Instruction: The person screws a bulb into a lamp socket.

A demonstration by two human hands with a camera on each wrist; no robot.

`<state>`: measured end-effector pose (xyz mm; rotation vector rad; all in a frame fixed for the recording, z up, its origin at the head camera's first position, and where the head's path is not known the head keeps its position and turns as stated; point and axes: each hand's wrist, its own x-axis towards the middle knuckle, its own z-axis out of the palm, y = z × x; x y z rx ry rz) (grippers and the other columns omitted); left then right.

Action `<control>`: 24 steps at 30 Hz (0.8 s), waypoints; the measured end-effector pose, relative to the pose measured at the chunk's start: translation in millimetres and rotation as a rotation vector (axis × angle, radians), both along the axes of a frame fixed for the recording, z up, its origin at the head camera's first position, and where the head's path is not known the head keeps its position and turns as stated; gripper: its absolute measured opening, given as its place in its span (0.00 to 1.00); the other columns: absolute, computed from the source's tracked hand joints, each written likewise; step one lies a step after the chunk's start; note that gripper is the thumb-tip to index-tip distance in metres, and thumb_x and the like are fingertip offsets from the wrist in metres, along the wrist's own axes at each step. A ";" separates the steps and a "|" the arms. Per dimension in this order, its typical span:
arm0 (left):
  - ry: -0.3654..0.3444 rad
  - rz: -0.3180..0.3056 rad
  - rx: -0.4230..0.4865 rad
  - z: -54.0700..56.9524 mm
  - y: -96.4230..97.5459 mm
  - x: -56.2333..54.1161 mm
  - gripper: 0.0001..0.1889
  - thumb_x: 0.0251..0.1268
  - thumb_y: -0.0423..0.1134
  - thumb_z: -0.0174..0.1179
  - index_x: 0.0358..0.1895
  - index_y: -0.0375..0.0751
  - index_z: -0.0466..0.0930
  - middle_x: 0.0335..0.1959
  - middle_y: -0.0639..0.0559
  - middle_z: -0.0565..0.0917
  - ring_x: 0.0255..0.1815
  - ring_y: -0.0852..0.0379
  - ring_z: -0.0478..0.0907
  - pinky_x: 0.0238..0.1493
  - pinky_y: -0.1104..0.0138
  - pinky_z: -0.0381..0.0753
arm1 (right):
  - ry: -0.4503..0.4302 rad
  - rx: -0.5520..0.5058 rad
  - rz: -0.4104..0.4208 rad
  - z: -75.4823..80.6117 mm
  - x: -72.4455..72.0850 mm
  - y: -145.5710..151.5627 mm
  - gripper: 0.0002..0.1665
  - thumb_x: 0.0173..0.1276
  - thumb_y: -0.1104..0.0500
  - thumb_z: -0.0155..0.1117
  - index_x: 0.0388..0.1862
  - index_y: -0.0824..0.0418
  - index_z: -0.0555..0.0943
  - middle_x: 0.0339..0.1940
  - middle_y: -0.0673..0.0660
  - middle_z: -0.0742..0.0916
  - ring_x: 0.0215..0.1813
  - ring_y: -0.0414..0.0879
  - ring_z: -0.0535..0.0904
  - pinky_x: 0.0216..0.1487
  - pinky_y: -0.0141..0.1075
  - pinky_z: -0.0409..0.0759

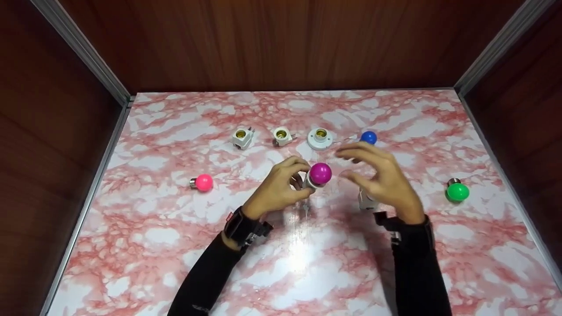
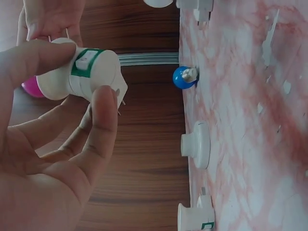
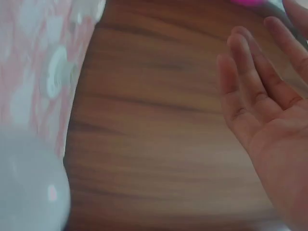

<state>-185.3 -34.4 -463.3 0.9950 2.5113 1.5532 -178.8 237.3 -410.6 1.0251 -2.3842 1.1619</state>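
In the head view my left hand [image 1: 283, 184] grips a white plug-in lamp socket [image 1: 309, 181], with a magenta bulb [image 1: 321, 174] seated at its top. The left wrist view shows the thumb and fingertips around the socket body [image 2: 79, 79], which has a green-edged switch and thin metal prongs; part of the magenta bulb [image 2: 32, 87] shows behind it. To the right of the bulb, my right hand [image 1: 380, 175] is raised with fingers spread and bent slightly, holding nothing. Below its palm is another white socket [image 1: 368, 201], partly covered by the hand.
Along the back stand two white plug-in sockets [image 1: 243, 138] [image 1: 282, 136] and a round-based socket [image 1: 320, 138]. A blue bulb [image 1: 369, 138] is beyond the right hand. A pink bulb [image 1: 204, 182] lies left, a green bulb [image 1: 458, 192] right. Wood-grain panels [image 1: 281, 44] enclose the marbled table.
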 end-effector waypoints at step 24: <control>-0.049 0.018 -0.163 -40.3 55.9 -0.7 0.17 0.57 0.33 0.78 0.49 0.33 0.88 0.47 0.43 0.87 0.50 0.47 0.88 0.56 0.66 0.89 | -0.710 0.299 -0.867 -14.8 25.9 193.3 0.41 0.76 0.49 0.67 0.79 0.67 0.69 0.74 0.81 0.73 0.72 0.76 0.69 0.65 0.70 0.74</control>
